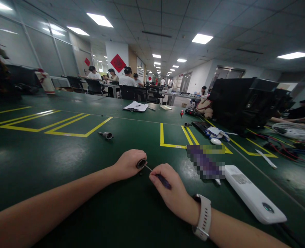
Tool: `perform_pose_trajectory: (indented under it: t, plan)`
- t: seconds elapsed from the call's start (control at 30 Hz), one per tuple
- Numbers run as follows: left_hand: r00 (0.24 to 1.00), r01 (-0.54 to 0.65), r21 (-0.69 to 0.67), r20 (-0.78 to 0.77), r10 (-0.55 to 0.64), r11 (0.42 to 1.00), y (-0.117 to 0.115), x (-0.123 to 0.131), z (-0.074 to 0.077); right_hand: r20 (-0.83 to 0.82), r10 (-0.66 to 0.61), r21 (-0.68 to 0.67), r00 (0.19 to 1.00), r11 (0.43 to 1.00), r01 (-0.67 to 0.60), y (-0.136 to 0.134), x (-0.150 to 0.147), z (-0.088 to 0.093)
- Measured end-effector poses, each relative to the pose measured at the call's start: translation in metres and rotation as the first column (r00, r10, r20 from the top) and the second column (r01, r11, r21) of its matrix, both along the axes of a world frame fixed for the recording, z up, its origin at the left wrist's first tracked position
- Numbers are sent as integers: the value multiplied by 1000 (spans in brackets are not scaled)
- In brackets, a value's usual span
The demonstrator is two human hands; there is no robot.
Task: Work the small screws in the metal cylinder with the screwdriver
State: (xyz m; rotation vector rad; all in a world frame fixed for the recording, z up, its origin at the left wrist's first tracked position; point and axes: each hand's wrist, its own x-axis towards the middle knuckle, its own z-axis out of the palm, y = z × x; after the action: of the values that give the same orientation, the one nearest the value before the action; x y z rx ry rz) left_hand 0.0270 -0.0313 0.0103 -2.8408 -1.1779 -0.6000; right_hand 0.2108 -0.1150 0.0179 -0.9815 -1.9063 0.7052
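Nearest, the person's forearms come in from the two lower corners, a pale watch [203, 217] strapped on the right wrist. The right hand [171, 191] is closed in a pinch around the handle of a slim screwdriver [164, 181], thumb and fingertips toward the shaft, back of the hand up and outward. The tool's long axis slants away and leftward from this hand, its thin shaft running to a metal cylinder [141, 164] just beyond the fingertips. The left hand [129, 164] grips that cylinder, fingers curled over its far side, so the left is the nearer hand to it; its round open end faces back toward the wearer and somewhat right. The shaft's end meets the cylinder's right edge, though whether it touches or enters there cannot be told. A tiny ring-like piece [141, 174] lies on the green desk [95, 213] just below the cylinder. To the right rests a white device [254, 194] with a round dial. Farther out, a second metal part [106, 135] lies left of centre, short of a clipboard with papers [136, 106]; beyond the desk, people sit at other tables.
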Motion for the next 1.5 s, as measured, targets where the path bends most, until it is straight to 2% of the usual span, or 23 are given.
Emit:
perform_pose_trajectory:
  t: [0.3,0.47,0.6,0.73,0.83,0.93,1.0,1.1,1.2,1.33,1.4,1.5]
  plan:
    - [1000,-17,-16,23,18,1000,-1,0,2,-16,44,-160,999,986,-46,8,4,-5]
    - [999,-34,-13,20,34,999,0,0,0,-24,13,-77,1000,997,-14,3,2,-4]
    - [999,-4,17,-46,5,1000,1,0,0,15,5,-26,1000,1000,-5,2,0,-4]
    - [996,36,26,-78,-34,999,1,0,0,-44,34,-97,998,995,-39,6,1,-5]
    - [997,66,17,-46,-65,998,1,-2,-1,-165,42,-257,985,963,-84,11,4,-6]
    - [994,112,10,20,-112,994,2,-4,-1,-367,24,-399,930,899,-181,16,6,-6]
    - [988,138,3,67,-138,990,2,-4,-2,-478,-2,-458,878,854,-247,18,5,-6]
    - [983,155,-16,99,-153,988,3,-4,-2,-556,-30,-506,831,805,-309,20,4,-5]
    - [992,110,-27,65,-108,994,3,-3,-2,-557,-49,-487,829,828,-278,19,4,-6]
    - [1000,14,-22,-10,-14,1000,1,-1,0,-380,-3,-394,925,906,-158,14,4,-9]
    - [999,15,-23,-48,-16,1000,0,0,2,-305,24,-383,952,912,-145,13,5,-9]
    - [997,43,-26,-65,-44,999,-1,-1,3,-328,43,-414,944,892,-184,14,4,-8]
